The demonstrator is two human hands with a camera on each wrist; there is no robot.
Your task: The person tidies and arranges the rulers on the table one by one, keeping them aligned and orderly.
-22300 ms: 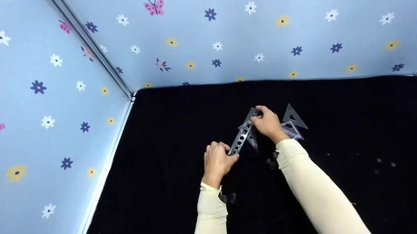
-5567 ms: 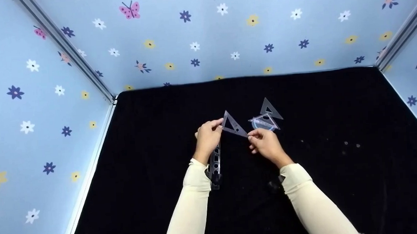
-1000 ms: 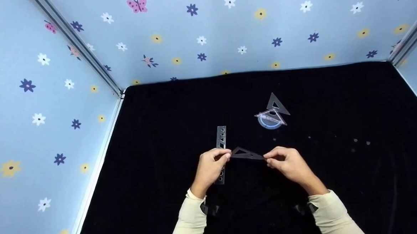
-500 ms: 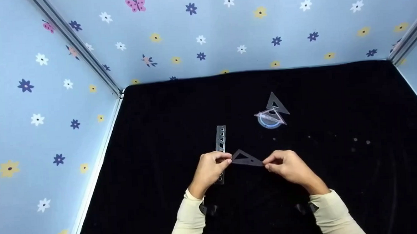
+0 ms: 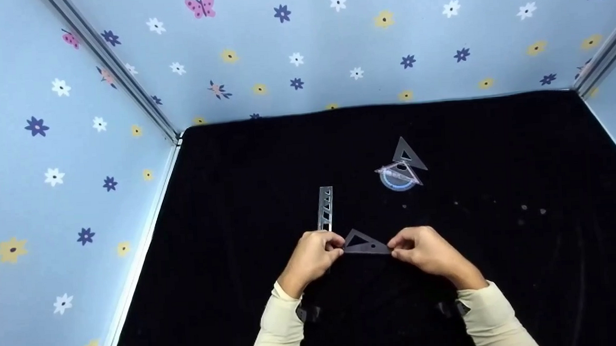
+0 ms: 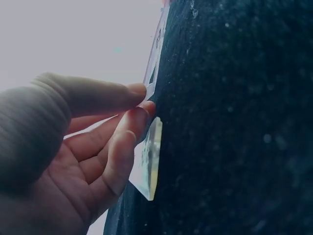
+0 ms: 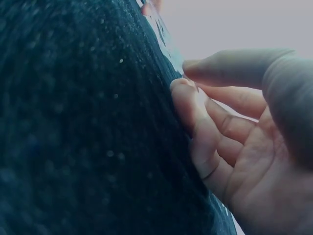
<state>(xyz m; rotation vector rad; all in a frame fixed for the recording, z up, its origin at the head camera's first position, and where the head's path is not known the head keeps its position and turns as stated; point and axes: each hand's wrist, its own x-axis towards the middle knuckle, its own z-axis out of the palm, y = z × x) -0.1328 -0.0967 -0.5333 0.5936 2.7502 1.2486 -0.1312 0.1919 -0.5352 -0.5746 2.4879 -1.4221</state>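
A clear triangular set square (image 5: 362,250) with cutouts spans the gap between both hands, low over the black cloth. My left hand (image 5: 310,257) pinches its left corner between thumb and fingers. At the pointed right end, my right hand (image 5: 428,251) pinches the tip. Part of a clear stencil ruler (image 5: 322,209) shows beyond the left hand, which hides its near part. In the left wrist view, thumb and index finger hold the set square's corner (image 6: 152,78), and the ruler's end (image 6: 150,164) appears below the fingers. The right wrist view shows the pinched set square (image 7: 168,46) edge-on.
Farther back lie a second set square (image 5: 415,159) and a protractor (image 5: 398,184), overlapped by another pink-edged triangular piece (image 5: 418,179). Black cloth (image 5: 265,170) covers the surface, with a patterned blue wall (image 5: 332,34) behind and to the left.
The ruler, earlier held in both hands, now lies on the cloth. Both hands then took the set square; over the last second they lowered it toward the near side.
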